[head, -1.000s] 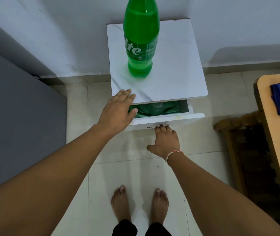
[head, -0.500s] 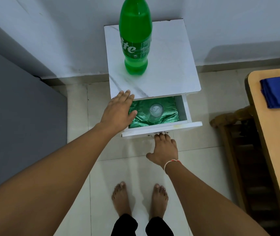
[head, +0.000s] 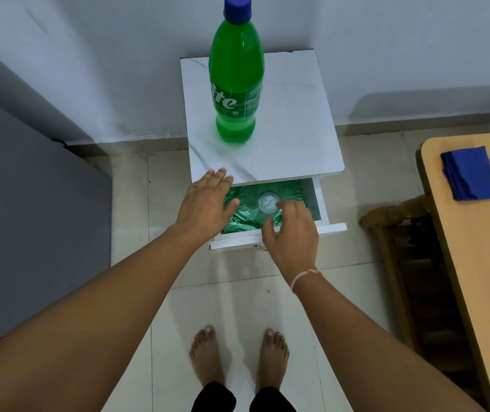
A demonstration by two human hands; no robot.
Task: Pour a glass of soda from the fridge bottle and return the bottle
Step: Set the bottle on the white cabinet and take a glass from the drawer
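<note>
A green soda bottle (head: 235, 93) with a blue cap stands upright on a small white marble-top side table (head: 294, 138). The table's drawer (head: 331, 228) is pulled out, lined with crinkled green foil. A clear glass (head: 268, 202) stands upright in the drawer. My left hand (head: 206, 205) rests flat on the table's front left corner, fingers apart, thumb over the drawer. My right hand (head: 292, 233) hovers over the drawer with fingers spread, fingertips at the glass's right and near side, not closed on it.
A grey fridge (head: 29, 221) fills the left side. At the right is a wooden table (head: 481, 263) with a folded blue cloth (head: 469, 173) on it, and a wooden chair (head: 398, 215) beside it. My bare feet stand on the tiled floor below.
The drawer has slid further out, showing the glass. My right hand has left the drawer's front handle and moved up over the drawer to the glass. The left hand stayed on the table corner.
</note>
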